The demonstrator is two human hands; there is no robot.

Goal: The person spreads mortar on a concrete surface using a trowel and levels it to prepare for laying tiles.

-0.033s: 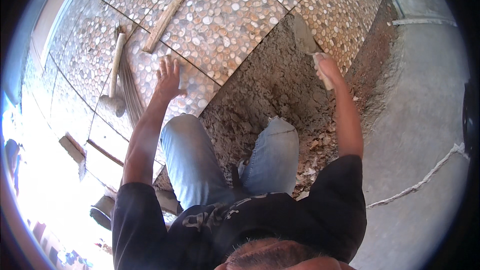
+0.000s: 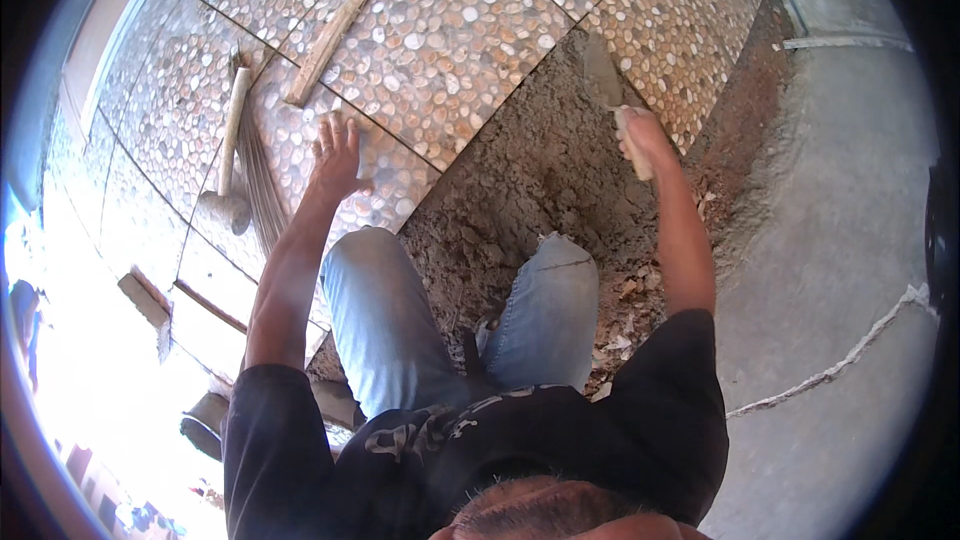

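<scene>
Mallet (image 2: 231, 145) lying just left of the left grip (image 2: 337, 152), which is spread wide over pebbly tiles (image 2: 460, 35); right grip (image 2: 645, 138) is wrapped round a trowel (image 2: 601, 70) sticking out ahead over rough mortar (image 2: 530, 160), grey concrete floor (image 2: 835, 210) off right.

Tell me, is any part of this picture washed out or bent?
Head view: glare bleaches much of the lower left, and the lens bows lines between the pebble-patterned tiles there; head view, right of centre: the right hand is fairly clear, but its trowel blade blends with the grey mortar.
</scene>
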